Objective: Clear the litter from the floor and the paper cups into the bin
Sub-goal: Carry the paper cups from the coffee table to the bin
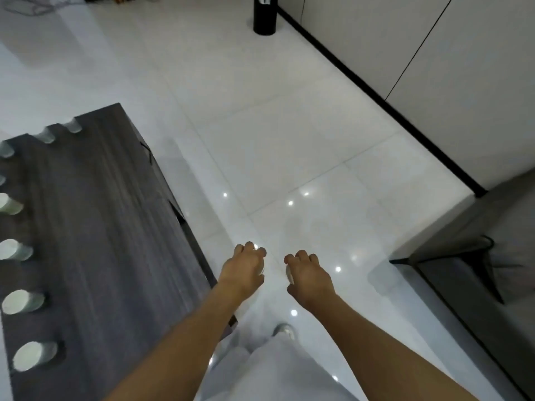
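Both hands out front: left hand point(243, 269) and right hand point(308, 274) each curl round something pale, blurred. Paper cups point(24, 302) line the table point(110, 227) edge at nine o'clock; bin point(265, 14) at twelve, bare floor point(275, 134) between.

Dim, soft focus, ceiling-light glare on glossy floor point(289, 157), wide-angle edge distortion
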